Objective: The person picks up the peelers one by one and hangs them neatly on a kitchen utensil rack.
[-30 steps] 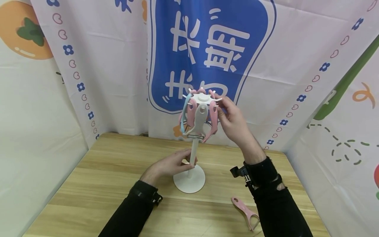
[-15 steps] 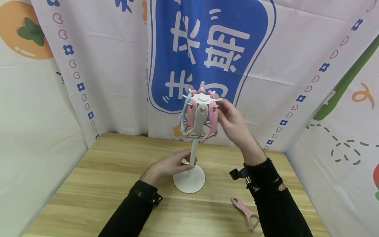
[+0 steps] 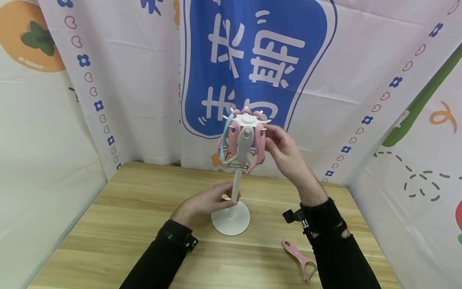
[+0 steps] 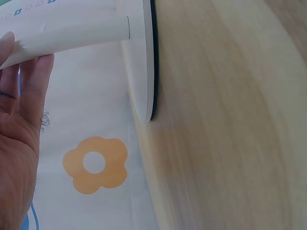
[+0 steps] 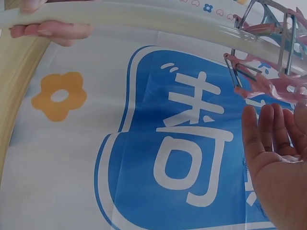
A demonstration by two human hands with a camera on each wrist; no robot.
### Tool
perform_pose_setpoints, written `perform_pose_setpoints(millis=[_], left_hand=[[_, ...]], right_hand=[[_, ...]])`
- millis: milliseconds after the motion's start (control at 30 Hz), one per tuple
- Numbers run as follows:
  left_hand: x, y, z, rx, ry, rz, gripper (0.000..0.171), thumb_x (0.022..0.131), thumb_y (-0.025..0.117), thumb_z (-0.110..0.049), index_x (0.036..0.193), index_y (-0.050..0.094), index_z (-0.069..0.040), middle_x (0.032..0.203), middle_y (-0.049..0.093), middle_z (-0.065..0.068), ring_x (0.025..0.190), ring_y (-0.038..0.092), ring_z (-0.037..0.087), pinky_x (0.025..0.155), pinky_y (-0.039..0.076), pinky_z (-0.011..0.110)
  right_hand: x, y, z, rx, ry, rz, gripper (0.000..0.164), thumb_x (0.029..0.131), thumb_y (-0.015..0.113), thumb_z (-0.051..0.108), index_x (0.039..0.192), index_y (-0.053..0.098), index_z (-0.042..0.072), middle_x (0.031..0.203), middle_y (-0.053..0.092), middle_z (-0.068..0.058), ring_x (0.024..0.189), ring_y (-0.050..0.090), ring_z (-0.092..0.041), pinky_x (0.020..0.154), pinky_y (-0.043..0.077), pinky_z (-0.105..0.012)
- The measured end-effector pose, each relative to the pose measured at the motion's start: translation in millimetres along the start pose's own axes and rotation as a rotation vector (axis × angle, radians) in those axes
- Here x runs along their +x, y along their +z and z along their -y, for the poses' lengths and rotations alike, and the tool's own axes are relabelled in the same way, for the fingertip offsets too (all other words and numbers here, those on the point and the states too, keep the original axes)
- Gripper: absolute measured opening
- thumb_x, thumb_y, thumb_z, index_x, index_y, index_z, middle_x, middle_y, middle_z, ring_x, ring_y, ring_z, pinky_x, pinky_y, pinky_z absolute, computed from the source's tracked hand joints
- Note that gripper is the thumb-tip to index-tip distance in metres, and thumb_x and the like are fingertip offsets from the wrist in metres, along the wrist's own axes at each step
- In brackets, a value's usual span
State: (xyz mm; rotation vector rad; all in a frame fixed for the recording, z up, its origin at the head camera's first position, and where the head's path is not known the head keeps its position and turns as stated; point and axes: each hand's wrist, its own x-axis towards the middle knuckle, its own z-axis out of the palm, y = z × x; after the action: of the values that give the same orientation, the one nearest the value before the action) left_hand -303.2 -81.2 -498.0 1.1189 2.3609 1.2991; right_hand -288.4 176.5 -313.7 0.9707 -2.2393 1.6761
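Note:
A white stand (image 3: 236, 181) with a round base (image 3: 231, 224) rises from the table. Its hooked top carries several Y-shaped peelers, among them a grey peeler (image 3: 244, 144), a light blue peeler (image 3: 224, 140) and a pink peeler (image 3: 260, 140) on the right side. My left hand (image 3: 205, 199) grips the pole low down; thumb and fingers wrap it in the left wrist view. My right hand (image 3: 290, 154) is up beside the pink peeler, fingertips right at its edge. In the right wrist view, that hand's fingers (image 5: 266, 129) extend upward beneath the peelers, holding nothing.
Another pink peeler (image 3: 296, 253) lies on the wooden table (image 3: 119, 216) at the right front, near my right sleeve (image 3: 343, 257). A printed cloth (image 3: 144, 100) hangs close behind the table, with more cloth at both sides.
My right hand has shifted slightly down and away from the hooks; its index finger is lower than before. My left hand and the stand stay as they were.

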Motion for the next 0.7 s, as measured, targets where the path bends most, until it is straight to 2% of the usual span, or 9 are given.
perform_pose_setpoints(millis=[200,433,533,700], left_hand=[[0.0,-0.1,-2.2,-0.010,-0.007,0.001,0.025,0.101,0.068,-0.025,0.124,0.059,-0.029,0.114,0.066,-0.008,0.110,0.063,0.011,0.093,0.055,0.042],[-0.3,0.6,-1.7,-0.025,-0.027,0.001,0.025,0.101,0.068,-0.024,0.123,0.059,-0.031,0.114,0.066,-0.009,0.110,0.063,0.009,0.094,0.055,0.039],[-0.3,1.0,-1.7,-0.024,-0.033,0.001,0.025,0.101,0.068,-0.025,0.123,0.059,-0.031,0.114,0.066,-0.009,0.110,0.063,0.009,0.094,0.054,0.039],[-0.3,1.2,-1.3,-0.026,-0.036,0.002,0.025,0.101,0.068,-0.027,0.123,0.059,-0.031,0.115,0.067,-0.008,0.110,0.063,0.009,0.093,0.054,0.039]], right_hand=[[-8,-7,-6,-0.006,-0.030,0.012,0.040,0.109,0.049,0.014,0.147,0.048,0.002,0.138,0.057,-0.014,0.126,0.057,-0.026,0.103,0.052,-0.038],[-22,-15,-12,-0.062,-0.016,0.022,0.041,0.109,0.051,0.013,0.148,0.048,0.001,0.135,0.058,-0.015,0.125,0.056,-0.027,0.103,0.052,-0.036],[-30,-18,-13,-0.113,0.005,0.030,0.043,0.109,0.052,0.012,0.149,0.047,0.001,0.135,0.058,-0.014,0.126,0.055,-0.027,0.104,0.051,-0.034],[-44,-20,-13,-0.245,0.053,0.060,0.044,0.108,0.056,0.019,0.150,0.050,0.009,0.136,0.059,-0.008,0.127,0.055,-0.022,0.105,0.050,-0.035]])
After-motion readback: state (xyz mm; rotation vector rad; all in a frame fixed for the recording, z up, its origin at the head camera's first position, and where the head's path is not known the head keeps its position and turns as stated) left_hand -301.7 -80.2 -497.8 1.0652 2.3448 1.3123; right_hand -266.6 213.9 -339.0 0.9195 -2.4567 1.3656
